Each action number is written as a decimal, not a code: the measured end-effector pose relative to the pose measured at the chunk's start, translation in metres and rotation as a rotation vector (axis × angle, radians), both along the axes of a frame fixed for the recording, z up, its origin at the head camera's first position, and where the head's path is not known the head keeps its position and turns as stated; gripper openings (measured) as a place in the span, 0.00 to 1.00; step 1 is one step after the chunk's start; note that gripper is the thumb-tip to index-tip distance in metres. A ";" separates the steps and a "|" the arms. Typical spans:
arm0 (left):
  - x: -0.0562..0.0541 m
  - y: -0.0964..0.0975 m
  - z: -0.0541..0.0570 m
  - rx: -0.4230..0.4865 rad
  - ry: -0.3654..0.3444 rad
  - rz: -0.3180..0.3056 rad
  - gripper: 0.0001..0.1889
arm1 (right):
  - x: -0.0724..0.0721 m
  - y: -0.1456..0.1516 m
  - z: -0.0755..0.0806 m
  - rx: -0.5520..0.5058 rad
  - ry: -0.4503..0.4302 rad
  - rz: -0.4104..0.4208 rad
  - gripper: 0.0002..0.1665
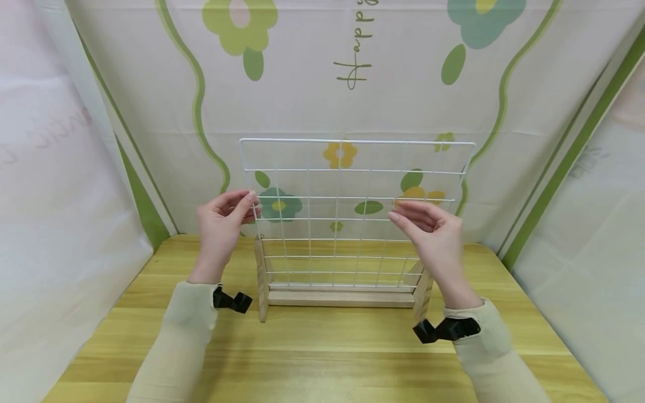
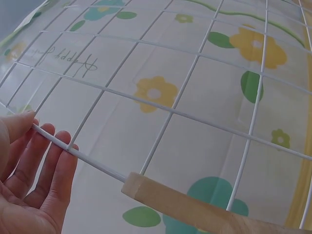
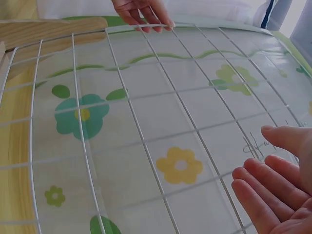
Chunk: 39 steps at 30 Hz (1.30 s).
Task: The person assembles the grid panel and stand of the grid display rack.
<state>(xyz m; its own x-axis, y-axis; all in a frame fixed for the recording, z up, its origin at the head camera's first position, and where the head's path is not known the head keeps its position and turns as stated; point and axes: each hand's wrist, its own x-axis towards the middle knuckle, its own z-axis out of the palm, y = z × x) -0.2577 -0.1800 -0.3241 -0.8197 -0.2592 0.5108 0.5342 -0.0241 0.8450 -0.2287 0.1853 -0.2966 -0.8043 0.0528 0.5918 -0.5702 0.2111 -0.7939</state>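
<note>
A white wire grid panel (image 1: pixel 356 141) stands upright in a wooden stand (image 1: pixel 340 299), leaning slightly back. At the panel's left edge, about halfway up, my left hand (image 1: pixel 221 226) pinches the side wire between thumb and fingertips. The left wrist view shows this left hand (image 2: pixel 36 190) just above the top end of the wooden upright (image 2: pixel 175 201). On the other side, my right hand (image 1: pixel 437 240) hovers in front of the grid, thumb apart from the fingers. Nothing is between the fingers of the right hand (image 3: pixel 280 190) in the right wrist view.
The stand rests on a yellow wood-grain table (image 1: pixel 322 369). Behind it hangs a white cloth (image 1: pixel 403 106) with flowers and lettering. Further pale cloth walls (image 1: pixel 55 184) close in the left and right sides.
</note>
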 end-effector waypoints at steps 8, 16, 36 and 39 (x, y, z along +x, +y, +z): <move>0.000 0.000 -0.001 -0.015 0.001 0.001 0.14 | 0.011 0.024 0.005 0.010 -0.006 -0.053 0.19; -0.001 0.001 -0.002 -0.019 0.006 0.009 0.14 | 0.020 0.053 0.015 -0.130 0.007 -0.118 0.20; -0.005 -0.001 -0.010 -0.012 0.010 -0.008 0.13 | -0.014 0.079 0.008 -0.353 -0.143 -0.062 0.22; -0.005 -0.002 -0.011 -0.023 0.010 -0.005 0.13 | -0.016 0.078 0.007 -0.365 -0.140 -0.037 0.21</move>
<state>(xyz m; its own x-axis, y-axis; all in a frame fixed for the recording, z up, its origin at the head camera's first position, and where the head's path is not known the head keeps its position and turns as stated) -0.2630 -0.1816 -0.3348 -0.8155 -0.2435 0.5251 0.5429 -0.0074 0.8398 -0.2449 0.2636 -0.2894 -0.8697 0.2700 0.4131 -0.4480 -0.0807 -0.8904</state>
